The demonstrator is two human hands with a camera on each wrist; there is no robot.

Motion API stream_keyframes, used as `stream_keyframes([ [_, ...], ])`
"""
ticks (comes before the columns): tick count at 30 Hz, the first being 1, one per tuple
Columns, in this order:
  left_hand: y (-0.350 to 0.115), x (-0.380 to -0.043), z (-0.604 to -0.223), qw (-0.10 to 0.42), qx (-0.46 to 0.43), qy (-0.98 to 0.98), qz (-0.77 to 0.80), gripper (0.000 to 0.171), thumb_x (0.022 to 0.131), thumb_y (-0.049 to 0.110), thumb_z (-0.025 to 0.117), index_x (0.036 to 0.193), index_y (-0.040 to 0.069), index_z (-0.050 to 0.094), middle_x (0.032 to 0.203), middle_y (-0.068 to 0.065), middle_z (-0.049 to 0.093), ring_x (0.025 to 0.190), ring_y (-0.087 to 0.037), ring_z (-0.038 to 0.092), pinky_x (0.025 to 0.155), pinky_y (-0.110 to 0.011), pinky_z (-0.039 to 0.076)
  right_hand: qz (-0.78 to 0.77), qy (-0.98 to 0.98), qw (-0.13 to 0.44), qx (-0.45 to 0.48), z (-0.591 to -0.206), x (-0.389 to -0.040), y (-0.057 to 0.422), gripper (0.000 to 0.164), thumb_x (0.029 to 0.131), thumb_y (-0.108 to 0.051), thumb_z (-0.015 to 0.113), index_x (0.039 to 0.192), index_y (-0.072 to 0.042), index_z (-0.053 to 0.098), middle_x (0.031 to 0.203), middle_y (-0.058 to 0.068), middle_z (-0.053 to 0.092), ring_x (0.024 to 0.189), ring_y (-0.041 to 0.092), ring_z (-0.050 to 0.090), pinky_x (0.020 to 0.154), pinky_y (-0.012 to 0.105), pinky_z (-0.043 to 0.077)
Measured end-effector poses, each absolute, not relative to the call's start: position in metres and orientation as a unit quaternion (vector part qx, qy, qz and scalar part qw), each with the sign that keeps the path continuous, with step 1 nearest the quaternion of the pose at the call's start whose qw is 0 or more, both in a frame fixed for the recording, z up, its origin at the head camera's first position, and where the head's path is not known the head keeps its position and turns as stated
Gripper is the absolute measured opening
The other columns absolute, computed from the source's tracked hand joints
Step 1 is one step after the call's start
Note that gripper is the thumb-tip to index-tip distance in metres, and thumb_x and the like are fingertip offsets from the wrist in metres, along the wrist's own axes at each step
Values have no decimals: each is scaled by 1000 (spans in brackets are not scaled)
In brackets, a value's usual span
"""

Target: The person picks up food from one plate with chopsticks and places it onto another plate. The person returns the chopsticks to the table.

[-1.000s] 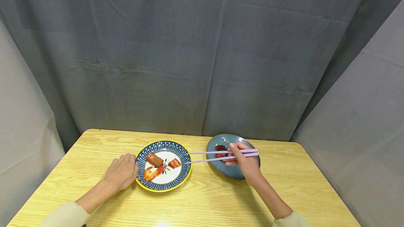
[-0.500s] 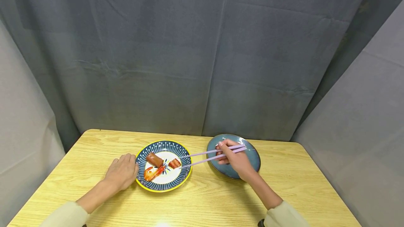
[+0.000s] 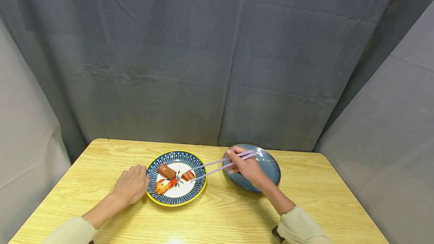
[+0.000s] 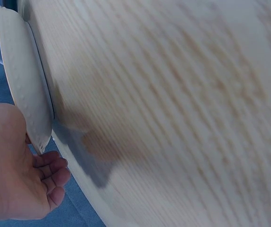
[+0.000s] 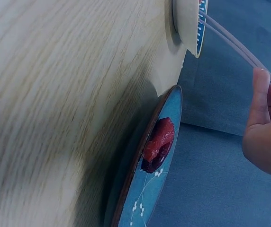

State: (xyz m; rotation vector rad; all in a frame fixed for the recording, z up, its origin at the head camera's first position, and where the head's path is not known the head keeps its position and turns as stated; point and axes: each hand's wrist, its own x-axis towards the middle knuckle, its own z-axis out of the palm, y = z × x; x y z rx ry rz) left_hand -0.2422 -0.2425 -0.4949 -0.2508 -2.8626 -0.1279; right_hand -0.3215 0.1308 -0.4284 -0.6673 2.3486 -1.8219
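My right hand (image 3: 245,165) holds a pair of lilac chopsticks (image 3: 217,166) above the blue plate. Their tips straddle a small reddish scored piece of food (image 3: 188,176) on the patterned plate (image 3: 173,200), which has a yellow rim. On that plate also lie a brown chunk of food (image 3: 166,171) and an orange shrimp (image 3: 164,186). At its left edge my left hand (image 3: 131,184) grips the rim; in the left wrist view, curled fingers (image 4: 55,170) show at the plate's edge (image 4: 29,80).
The blue plate (image 3: 269,172) stands at the right of the wooden table (image 3: 217,214). In the right wrist view it bears red and dark red food pieces (image 5: 160,142), mostly hidden by my hand from the head view. A grey curtain (image 3: 169,67) hangs behind.
My right hand has moved left with the chopsticks, bringing their tips from the patterned plate's right rim to either side of the scored piece. The left hand and both plates stay put.
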Motion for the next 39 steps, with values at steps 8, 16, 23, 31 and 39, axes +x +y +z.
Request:
stream_keyframes([
  [8,-241,-242,-495,140,-86,-985,-44,14,98,15,51,93,1,52,80,-8,43,78,-27,47,65,-41,40,-603,766,49,-217,-432,-327,125,31,103,-22,56,98,7,62,83,8,61,78,37,72,59,35,57],
  [16,-241,-242,-496,136,-84,-986,-45,15,98,15,51,94,1,52,81,-8,44,79,-27,47,66,-40,40,-599,769,60,-215,-432,-331,122,31,104,-23,55,99,7,62,85,8,62,81,34,73,60,37,58],
  [23,-242,-242,-497,140,-85,-986,-45,14,98,15,51,94,2,51,81,-7,43,78,-27,46,65,-39,38,-599,770,61,-211,-433,-333,118,32,104,-23,54,99,7,62,86,9,63,81,32,73,61,40,58],
  [31,-241,-242,-496,151,-87,-984,-46,14,97,15,52,91,2,50,79,-7,42,76,-26,46,64,-38,38,-586,782,29,-210,-429,-328,113,31,106,-21,50,91,4,62,81,10,64,73,31,72,60,47,57],
  [39,-241,-241,-496,142,-87,-985,-46,14,98,15,51,92,2,50,79,-7,42,76,-26,46,64,-39,38,-564,797,10,-218,-417,-320,104,30,104,-24,54,85,-2,63,77,14,65,64,24,70,60,52,56],
])
